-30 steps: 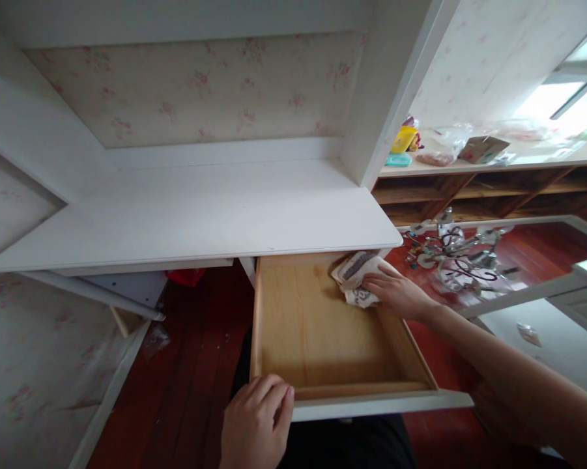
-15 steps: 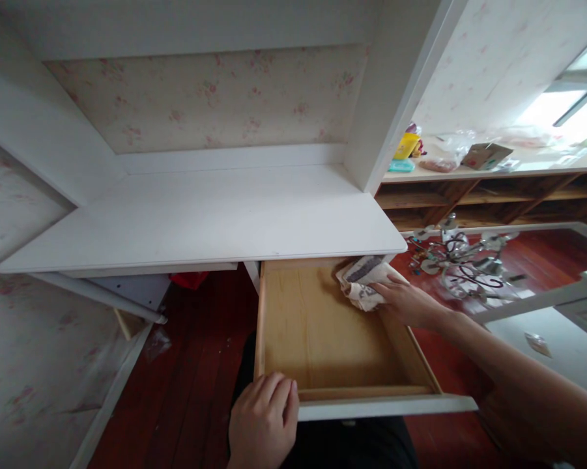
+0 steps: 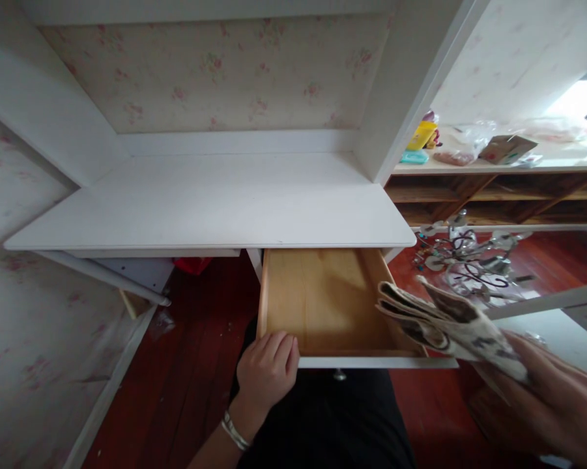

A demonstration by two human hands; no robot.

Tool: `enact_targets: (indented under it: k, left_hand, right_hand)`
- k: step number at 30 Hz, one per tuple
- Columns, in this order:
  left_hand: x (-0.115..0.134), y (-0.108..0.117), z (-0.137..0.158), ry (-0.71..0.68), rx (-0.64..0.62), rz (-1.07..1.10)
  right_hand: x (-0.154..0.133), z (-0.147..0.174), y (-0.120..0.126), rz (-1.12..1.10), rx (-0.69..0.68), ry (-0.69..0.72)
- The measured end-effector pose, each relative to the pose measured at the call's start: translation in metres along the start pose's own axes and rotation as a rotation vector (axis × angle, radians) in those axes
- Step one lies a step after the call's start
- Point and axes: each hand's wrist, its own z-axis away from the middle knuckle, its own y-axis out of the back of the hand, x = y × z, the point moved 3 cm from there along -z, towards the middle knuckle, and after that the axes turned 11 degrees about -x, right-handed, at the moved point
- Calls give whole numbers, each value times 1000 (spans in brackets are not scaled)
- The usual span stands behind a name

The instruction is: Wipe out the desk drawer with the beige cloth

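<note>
Red floorboards (image 3: 190, 365) are seen beneath a white desk (image 3: 225, 205), and a chandelier (image 3: 473, 260) is set down to the right. From the desk a wooden drawer (image 3: 307, 299) is pulled out, its front left corner gripped by the curled left hand (image 3: 268, 363). A folded cloth (image 3: 457, 320) is clasped by the right hand (image 3: 557, 394); through blur, it seems held above the drawer's right edge.

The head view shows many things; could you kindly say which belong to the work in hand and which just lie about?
In use: cloth, in the right hand; drawer, left hand on its front corner.
Lying about: chandelier; box; yellow item.
</note>
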Motion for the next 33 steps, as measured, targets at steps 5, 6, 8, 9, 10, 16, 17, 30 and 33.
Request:
enact_targets:
  k: [5, 6, 8, 9, 10, 16, 17, 30, 33]
  left_hand:
    - [-18, 6, -16, 9, 137, 291]
    - [-22, 11, -16, 49, 177, 367]
    - [-30, 22, -11, 166, 264, 466]
    - [-33, 27, -6, 225, 306, 483]
    - [-36, 33, -1, 279, 348, 481]
    - [-45, 58, 28, 429, 587, 364]
    - [-45, 60, 31, 426, 589, 347]
    - [-10, 27, 25, -2, 25, 64]
    - [-8, 18, 10, -71, -132, -15]
  right_hand:
    - [-99, -47, -47, -108, -125, 306]
    - [-124, -59, -56, -140, -152, 338]
    - [-172, -83, -70, -229, -176, 337]
    - [-196, -94, -75, -270, -189, 355]
    - [-219, -103, -80, -301, -194, 386]
    - [-295, -130, -100, -239, -149, 494]
    - [-296, -129, -102, -224, -132, 503]
    - [-87, -11, -73, -34, -177, 193]
    - [-38, 18, -60, -53, -192, -18]
